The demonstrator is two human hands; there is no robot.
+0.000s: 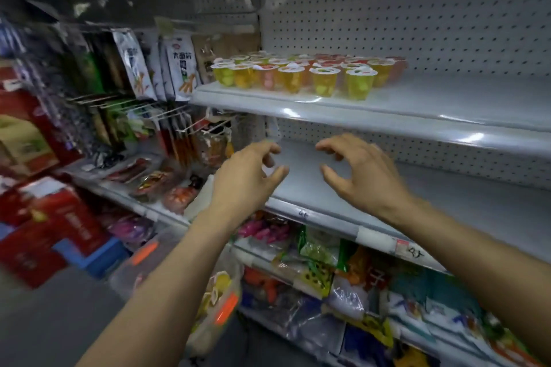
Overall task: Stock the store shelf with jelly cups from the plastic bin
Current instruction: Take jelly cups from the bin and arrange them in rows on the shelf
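Our left hand (247, 180) and right hand (365, 177) hover before the middle shelf (465, 205), fingers loosely curled, gripping nothing; jelly cups (298, 76) sit farther up.

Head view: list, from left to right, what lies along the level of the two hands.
red boxes → wrapped snack packs → left hand → right hand → bare grey shelf board

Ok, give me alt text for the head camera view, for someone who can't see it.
A person's left hand and right hand hover empty, fingers loosely curled, before a grey shelf. Rows of jelly cups stand on the shelf above; a clear plastic bin sits below.
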